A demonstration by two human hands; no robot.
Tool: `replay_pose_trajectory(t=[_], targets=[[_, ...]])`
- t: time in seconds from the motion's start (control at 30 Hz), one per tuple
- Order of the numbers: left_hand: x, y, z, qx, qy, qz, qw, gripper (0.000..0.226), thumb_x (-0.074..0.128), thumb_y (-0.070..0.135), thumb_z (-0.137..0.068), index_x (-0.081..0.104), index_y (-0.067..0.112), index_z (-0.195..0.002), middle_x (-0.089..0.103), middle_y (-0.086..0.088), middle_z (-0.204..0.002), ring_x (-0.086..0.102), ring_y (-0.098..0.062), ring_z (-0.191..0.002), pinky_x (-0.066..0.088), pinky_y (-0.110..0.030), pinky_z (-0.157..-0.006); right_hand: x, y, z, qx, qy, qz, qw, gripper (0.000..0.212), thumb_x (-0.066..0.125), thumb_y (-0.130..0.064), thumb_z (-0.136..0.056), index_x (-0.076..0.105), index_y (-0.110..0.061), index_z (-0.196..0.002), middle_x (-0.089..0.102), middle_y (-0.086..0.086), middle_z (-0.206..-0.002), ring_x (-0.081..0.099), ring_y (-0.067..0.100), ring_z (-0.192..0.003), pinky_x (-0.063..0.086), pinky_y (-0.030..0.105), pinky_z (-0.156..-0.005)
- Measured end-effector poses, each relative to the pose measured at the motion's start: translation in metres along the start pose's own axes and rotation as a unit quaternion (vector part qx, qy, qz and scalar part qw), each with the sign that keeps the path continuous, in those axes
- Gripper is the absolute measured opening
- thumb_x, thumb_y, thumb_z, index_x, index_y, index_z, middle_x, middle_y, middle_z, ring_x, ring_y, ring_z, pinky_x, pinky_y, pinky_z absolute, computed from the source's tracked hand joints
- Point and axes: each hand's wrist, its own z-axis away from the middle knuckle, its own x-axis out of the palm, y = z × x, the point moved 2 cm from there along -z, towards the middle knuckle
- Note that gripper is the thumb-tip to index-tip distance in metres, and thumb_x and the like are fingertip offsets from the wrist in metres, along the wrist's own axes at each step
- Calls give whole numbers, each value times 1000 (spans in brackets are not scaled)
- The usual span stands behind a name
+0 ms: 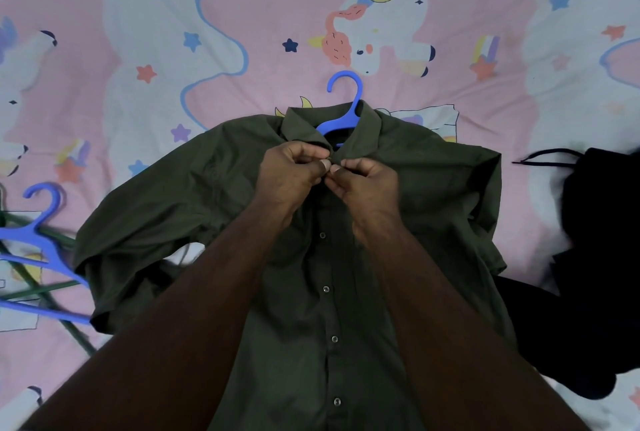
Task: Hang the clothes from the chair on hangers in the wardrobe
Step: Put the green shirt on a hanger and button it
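Observation:
A dark green button-up shirt (398, 209) lies flat on the bed, front side up. A blue plastic hanger (341, 112) sits inside it, with the hook sticking out past the collar. Just below the collar, my left hand (294, 174) pinches the left edge of the shirt's placket. My right hand (363, 181) pinches the right edge of the placket at the same spot, thumbs nearly touching. Several buttons run down the front between my forearms.
The bed is covered by a pink sheet (173, 32) with a unicorn and star print. More blue hangers (38, 243) and green hangers (52, 295) lie at the left edge. A black garment (595, 274) with a drawstring lies at the right.

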Motion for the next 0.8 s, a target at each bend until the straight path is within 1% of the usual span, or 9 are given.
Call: replay_pose_trajectory(t=[0.1, 0.2, 0.3, 0.4, 0.47, 0.5, 0.6, 0.73, 0.8], targets=[[1, 0, -1, -9, 2, 10, 1000, 14, 73, 2, -87, 74, 15, -88, 73, -5, -77, 65, -14, -69, 58, -22, -67, -2, 1, -1, -1, -4, 15, 1000, 18, 65, 12, -86, 66, -5, -79, 70, 19, -84, 72, 27, -83, 60, 32, -78], [0, -1, -1, -18, -1, 32, 999, 12, 71, 2, -89, 75, 13, -90, 74, -5, -78, 67, -12, -69, 57, -21, -67, -5, 0, -2, -11, -12, 47, 999, 17, 64, 10, -86, 70, -5, -81, 73, 19, -86, 74, 29, -86, 60, 33, -77], [-2, -2, -1, -31, -34, 52, 998, 6, 74, 11, -89, 76, 14, -93, 76, -8, -84, 69, -12, -76, 58, -23, -72, -7, -4, -5, -50, -31, 118, 991, 7, 73, -1, -85, 75, -7, -83, 75, 16, -82, 75, 28, -82, 62, 35, -75], [-3, -5, -2, -17, -37, 21, 999, 8, 79, 15, -85, 77, 16, -92, 76, -7, -85, 68, -12, -75, 56, -22, -68, -8, -5, -9, -78, -31, 180, 980, 5, 79, -9, -82, 76, -11, -79, 75, 9, -76, 75, 24, -76, 62, 37, -72], [-2, -5, -3, -3, -25, -4, 1000, 5, 76, 14, -86, 76, 19, -88, 76, -2, -78, 67, -10, -71, 55, -21, -65, -8, -5, -10, -82, -27, 190, 978, 8, 81, -8, -79, 74, -10, -79, 75, 10, -78, 74, 24, -76, 62, 36, -71], [-2, -6, -4, 3, -17, -15, 1000, 8, 74, 12, -88, 75, 20, -86, 75, 0, -76, 67, -9, -70, 54, -20, -63, -8, -4, -10, -81, -26, 190, 978, 11, 83, -6, -78, 73, -10, -79, 74, 10, -79, 74, 23, -77, 62, 34, -71], [-1, -7, -5, 14, -1, -40, 999, 11, 69, 11, -90, 75, 19, -92, 76, 0, -81, 68, -7, -69, 54, -19, -62, -8, -2, -9, -84, -21, 191, 978, 17, 83, -2, -76, 70, -14, -76, 73, 9, -78, 72, 18, -73, 62, 32, -69], [-1, -9, -3, 5, -21, -25, 999, 11, 72, 13, -88, 75, 16, -98, 76, -5, -86, 69, -9, -73, 54, -19, -64, -10, -4, -12, -83, -21, 201, 976, 11, 81, -4, -79, 72, -3, -86, 73, 13, -83, 72, 18, -73, 61, 29, -68], [-2, -10, -3, -3, -26, -18, 999, 16, 77, 14, -85, 75, 13, -100, 76, -8, -87, 67, -10, -71, 55, -19, -64, -9, -2, -12, -77, -34, 193, 978, 6, 77, -4, -84, 73, -3, -88, 74, 13, -84, 73, 20, -77, 61, 30, -71]])
